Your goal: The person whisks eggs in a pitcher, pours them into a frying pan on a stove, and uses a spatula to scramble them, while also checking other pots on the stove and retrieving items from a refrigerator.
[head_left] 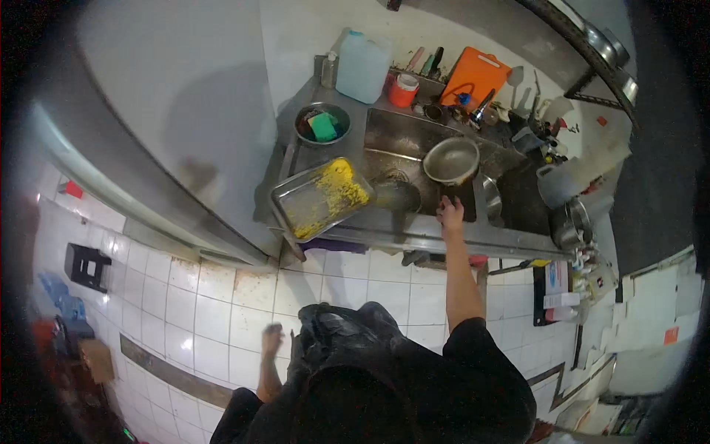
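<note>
My right hand [450, 212] reaches over the sink's front edge, fingers apart and slightly bent, holding nothing I can see. Just beyond its fingertips is a round metal bowl [452, 160]; whether they touch I cannot tell. The bowl sits over the metal sink [398, 127], near its divider. My left hand [272, 340] hangs low at my side above the floor, loosely curled and apart from any object. On the counter left of the basin, a rectangular metal tray [299, 207] lies tilted, with yellow food bits [342, 186] stuck along its right side.
Behind the tray stands a bowl [301, 127] holding a green sponge [322, 126]. A pale blue jug [364, 66], an orange-red container [403, 89] and an orange cutting board [475, 78] line the back wall. Pots [574, 224] crowd the right end. A black stool [87, 266] is on the left floor.
</note>
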A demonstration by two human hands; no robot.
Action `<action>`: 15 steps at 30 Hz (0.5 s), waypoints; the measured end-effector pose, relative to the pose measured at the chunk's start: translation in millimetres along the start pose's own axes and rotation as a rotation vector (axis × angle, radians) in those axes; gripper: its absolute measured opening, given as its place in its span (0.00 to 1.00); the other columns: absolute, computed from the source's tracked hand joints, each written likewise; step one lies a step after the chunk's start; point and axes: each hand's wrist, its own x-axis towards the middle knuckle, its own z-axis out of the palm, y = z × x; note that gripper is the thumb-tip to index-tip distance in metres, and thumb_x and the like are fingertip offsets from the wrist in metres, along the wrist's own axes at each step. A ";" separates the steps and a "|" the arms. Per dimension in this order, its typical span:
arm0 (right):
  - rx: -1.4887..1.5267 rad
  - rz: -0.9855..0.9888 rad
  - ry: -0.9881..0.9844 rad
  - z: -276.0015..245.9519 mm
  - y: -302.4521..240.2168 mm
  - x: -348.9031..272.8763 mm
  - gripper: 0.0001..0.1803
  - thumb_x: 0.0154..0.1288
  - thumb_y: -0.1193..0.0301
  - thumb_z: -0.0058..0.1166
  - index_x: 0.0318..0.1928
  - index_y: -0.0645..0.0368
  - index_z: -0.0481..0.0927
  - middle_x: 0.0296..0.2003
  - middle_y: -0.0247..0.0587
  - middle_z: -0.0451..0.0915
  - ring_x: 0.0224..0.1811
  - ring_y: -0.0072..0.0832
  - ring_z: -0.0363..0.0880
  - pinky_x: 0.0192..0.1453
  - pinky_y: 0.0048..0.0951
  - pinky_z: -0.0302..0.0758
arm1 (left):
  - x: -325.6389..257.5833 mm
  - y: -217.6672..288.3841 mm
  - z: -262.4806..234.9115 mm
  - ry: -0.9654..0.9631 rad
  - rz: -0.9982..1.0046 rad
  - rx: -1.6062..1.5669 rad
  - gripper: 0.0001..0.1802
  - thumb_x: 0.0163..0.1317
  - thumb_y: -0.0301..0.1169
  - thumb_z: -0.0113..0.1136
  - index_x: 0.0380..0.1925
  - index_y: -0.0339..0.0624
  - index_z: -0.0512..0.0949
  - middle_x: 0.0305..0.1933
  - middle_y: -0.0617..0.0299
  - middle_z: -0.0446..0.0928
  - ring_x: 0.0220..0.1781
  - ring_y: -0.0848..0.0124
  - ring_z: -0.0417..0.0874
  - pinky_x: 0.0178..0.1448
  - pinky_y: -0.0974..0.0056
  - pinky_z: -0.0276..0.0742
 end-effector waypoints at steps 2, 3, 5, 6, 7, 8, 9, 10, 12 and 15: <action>0.303 0.154 -0.097 -34.3 0.7 34.5 0.09 0.67 0.70 0.50 0.45 0.60 0.73 0.23 0.31 0.68 0.17 0.16 0.60 0.20 0.19 0.57 | 12.1 75.0 40.6 0.086 0.122 -0.035 0.16 0.62 0.36 0.55 0.48 0.42 0.76 0.40 0.61 0.79 0.38 0.72 0.80 0.35 0.69 0.74; 0.291 0.165 -0.108 -42.8 4.8 47.9 0.09 0.67 0.70 0.50 0.45 0.60 0.73 0.23 0.31 0.68 0.17 0.16 0.60 0.20 0.19 0.57 | 6.9 113.9 60.2 0.140 0.163 -0.063 0.17 0.64 0.38 0.55 0.47 0.39 0.75 0.41 0.59 0.78 0.38 0.70 0.80 0.36 0.67 0.74; 0.428 0.197 -0.008 -65.9 20.9 56.5 0.09 0.66 0.65 0.54 0.37 0.55 0.70 0.19 0.30 0.65 0.15 0.18 0.57 0.18 0.24 0.54 | -11.5 160.7 98.1 0.217 0.208 -0.103 0.19 0.65 0.41 0.55 0.48 0.37 0.74 0.42 0.56 0.77 0.40 0.67 0.79 0.39 0.65 0.73; 0.413 0.223 -0.014 -72.2 18.6 51.8 0.09 0.66 0.65 0.54 0.37 0.55 0.70 0.19 0.30 0.65 0.15 0.18 0.57 0.18 0.24 0.54 | -21.2 166.2 113.0 0.250 0.217 -0.121 0.20 0.65 0.41 0.55 0.49 0.36 0.74 0.42 0.56 0.77 0.42 0.67 0.79 0.40 0.65 0.73; 0.424 0.199 0.015 -78.9 6.8 38.6 0.10 0.66 0.64 0.56 0.36 0.54 0.70 0.19 0.29 0.64 0.15 0.17 0.56 0.18 0.24 0.52 | -27.8 157.2 126.3 0.247 0.198 -0.132 0.21 0.65 0.42 0.55 0.50 0.37 0.73 0.43 0.56 0.76 0.43 0.66 0.79 0.42 0.64 0.73; 0.439 0.166 0.041 -86.6 0.3 37.1 0.11 0.65 0.62 0.57 0.36 0.54 0.71 0.18 0.27 0.63 0.15 0.16 0.55 0.17 0.23 0.50 | -35.1 140.5 141.3 0.246 0.120 -0.122 0.21 0.64 0.44 0.54 0.51 0.42 0.73 0.46 0.59 0.75 0.45 0.66 0.79 0.45 0.62 0.74; 0.436 0.182 0.040 -98.1 3.7 42.9 0.11 0.65 0.62 0.57 0.36 0.54 0.71 0.18 0.27 0.63 0.15 0.16 0.55 0.17 0.23 0.50 | -39.7 113.2 154.6 0.220 0.039 -0.130 0.21 0.63 0.44 0.54 0.50 0.42 0.73 0.46 0.59 0.75 0.44 0.67 0.79 0.43 0.62 0.74; 0.421 0.194 0.035 -112.0 9.8 46.0 0.11 0.66 0.62 0.55 0.36 0.53 0.71 0.18 0.26 0.63 0.14 0.15 0.54 0.17 0.22 0.49 | -48.4 83.8 166.4 0.193 -0.045 -0.136 0.20 0.63 0.44 0.55 0.50 0.43 0.73 0.45 0.59 0.75 0.43 0.67 0.79 0.42 0.62 0.75; 0.398 0.216 0.039 -137.2 16.9 50.8 0.11 0.67 0.61 0.54 0.35 0.53 0.71 0.18 0.25 0.63 0.14 0.14 0.54 0.16 0.22 0.49 | -70.0 47.2 199.9 0.199 -0.251 -0.046 0.16 0.64 0.40 0.54 0.46 0.42 0.75 0.36 0.58 0.78 0.41 0.68 0.80 0.38 0.63 0.75; 0.267 0.270 0.037 -170.8 20.0 48.4 0.12 0.71 0.59 0.48 0.34 0.52 0.69 0.17 0.24 0.62 0.13 0.13 0.56 0.14 0.20 0.49 | -111.5 30.6 241.2 0.064 -0.188 0.188 0.15 0.63 0.39 0.54 0.42 0.40 0.76 0.34 0.58 0.78 0.35 0.67 0.79 0.35 0.61 0.74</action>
